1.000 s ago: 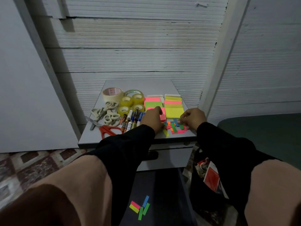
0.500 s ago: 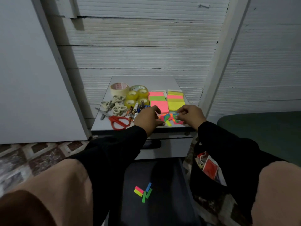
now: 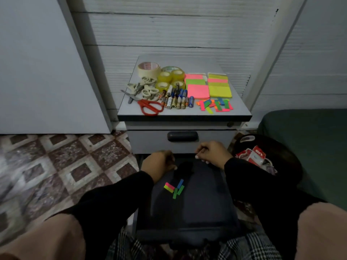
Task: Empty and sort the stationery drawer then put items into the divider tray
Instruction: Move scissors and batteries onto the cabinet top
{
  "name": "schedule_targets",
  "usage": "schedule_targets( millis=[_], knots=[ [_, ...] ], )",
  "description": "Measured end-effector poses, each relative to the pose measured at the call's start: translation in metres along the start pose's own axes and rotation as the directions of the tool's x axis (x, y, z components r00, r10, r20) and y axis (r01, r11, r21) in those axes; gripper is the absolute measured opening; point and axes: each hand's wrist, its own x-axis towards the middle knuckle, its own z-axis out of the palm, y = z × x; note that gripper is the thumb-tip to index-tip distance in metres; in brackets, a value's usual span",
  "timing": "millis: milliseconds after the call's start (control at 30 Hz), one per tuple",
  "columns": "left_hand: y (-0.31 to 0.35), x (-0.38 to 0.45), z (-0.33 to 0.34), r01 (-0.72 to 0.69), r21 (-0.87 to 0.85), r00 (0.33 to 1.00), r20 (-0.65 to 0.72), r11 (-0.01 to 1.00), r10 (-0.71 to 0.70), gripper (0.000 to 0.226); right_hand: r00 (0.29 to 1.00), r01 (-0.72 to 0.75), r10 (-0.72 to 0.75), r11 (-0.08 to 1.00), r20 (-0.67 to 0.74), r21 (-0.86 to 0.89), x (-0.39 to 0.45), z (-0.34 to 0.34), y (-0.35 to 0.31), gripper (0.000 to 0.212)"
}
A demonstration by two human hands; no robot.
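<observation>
Surface (image 3: 238, 111) of the small cabinet is packed L to R; tape rolls (image 3: 165, 75) at the back left, pale scissors (image 3: 145, 89) and red scissors (image 3: 150, 107) near the front-left edge; batteries (image 3: 177, 99) in the middle; sticky-note pads (image 3: 208, 85) at back right, running close to the right edge; loose colour tabs (image 3: 214, 106) scattered in front of the pads, just short of the front lip; bare strip only along the far back. Below the lip, a shut drawer front w/ a dark handle (image 3: 182, 136). Lower still, the open drawer (image 3: 189, 209) sticks out toward the person, dark floor mostly bare; a few tabs in the drawer (image 3: 174, 188) lie left of centre, well off the walls. Tiled floor (image 3: 62, 166) open on the left; a dark bag (image 3: 262, 156) w/ red-white packets crowds the drawer's right side.

Both hands low, at the drawer's far end, apart from each other. Left hand (image 3: 159, 163) knuckles up, fingers curled under; can't tell if it's holding anything. Right hand (image 3: 211, 153) fingers bent, thumb and forefinger pinched together, but whatever's between them is too small to make out. Black sleeves run back to the knees.
</observation>
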Motion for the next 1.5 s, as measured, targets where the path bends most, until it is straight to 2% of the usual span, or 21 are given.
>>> schedule_targets(
  millis=[133,300,467,600,767,833,967,1233,1367,1500],
  knots=[
    [-0.034,-0.002,0.032,0.071,0.106,0.991,0.106,0.992,-0.083,0.025,0.992,-0.016,0.023,0.998,0.12,-0.064,0.006,0.035,0.025,0.012],
    [-0.07,0.005,0.07,0.08,0.259,0.973,0.189,0.963,-0.132,0.028,0.97,0.041,0.013,0.975,0.244,-0.217,0.019,0.076,0.057,0.015],
    [-0.088,0.018,0.103,0.017,0.378,0.955,0.267,0.926,-0.127,0.032,0.947,0.137,0.02,0.878,0.321,-0.458,0.036,0.111,0.08,0.03],
    [-0.098,0.021,0.129,-0.022,0.405,0.958,0.269,0.914,-0.097,0.045,0.938,0.197,-0.008,0.835,0.346,-0.514,0.048,0.137,0.1,0.04],
    [-0.106,0.025,0.149,-0.159,0.467,0.902,0.427,0.87,-0.064,0.053,0.922,0.23,0.009,0.79,0.386,-0.569,0.054,0.156,0.12,0.063],
    [-0.105,0.024,0.15,-0.194,0.488,0.887,0.457,0.851,-0.06,0.053,0.932,0.262,-0.04,0.761,0.359,-0.594,0.054,0.156,0.126,0.059],
    [-0.103,0.028,0.144,-0.159,0.483,0.915,0.399,0.861,-0.055,0.048,0.943,0.293,-0.117,0.733,0.311,-0.613,0.05,0.155,0.127,0.042],
    [-0.101,0.034,0.143,-0.023,0.421,0.92,0.364,0.907,-0.146,0.046,0.943,0.28,-0.09,0.73,0.319,-0.623,0.049,0.157,0.122,0.017],
    [-0.106,0.036,0.143,0.06,0.432,0.931,0.301,0.9,-0.207,0.043,0.922,0.316,-0.082,0.725,0.379,-0.613,0.049,0.156,0.123,0.018],
    [-0.11,0.037,0.144,0.07,0.467,0.926,0.298,0.881,-0.232,0.035,0.905,0.333,-0.111,0.785,0.41,-0.523,0.048,0.159,0.119,0.025]
  ],
)
